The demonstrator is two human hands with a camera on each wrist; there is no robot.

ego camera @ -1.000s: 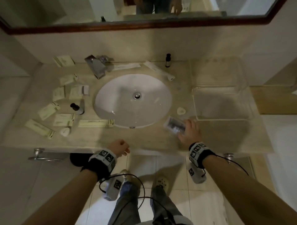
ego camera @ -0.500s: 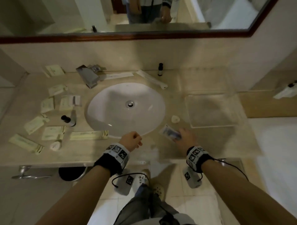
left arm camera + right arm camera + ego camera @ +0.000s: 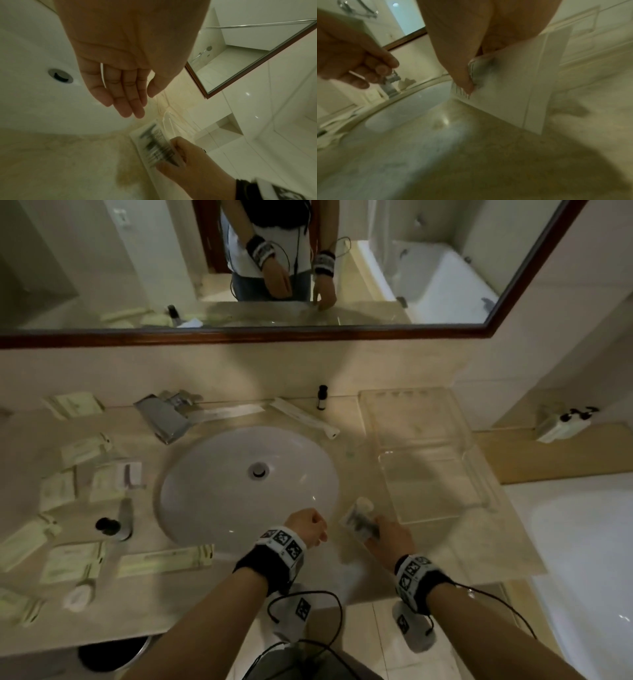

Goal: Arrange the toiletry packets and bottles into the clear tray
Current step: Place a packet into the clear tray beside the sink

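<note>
— Head view showing what in the clear rectangular plastic tray [image 3: 479, 474]?
— Holding nothing visible; sitting on the beige stone counter [image 3: 445, 546], right of the white oval sink [image 3: 205, 491].
— Right hand [image 3: 390, 537] doing what?
— Pinching a flat clear packet with a dark comb inside [image 3: 359, 523] between thumb and fingers, just before the tray.
— Left hand [image 3: 306, 527]?
— Hovering empty over the sink rim, fingers loosely extended.
</note>
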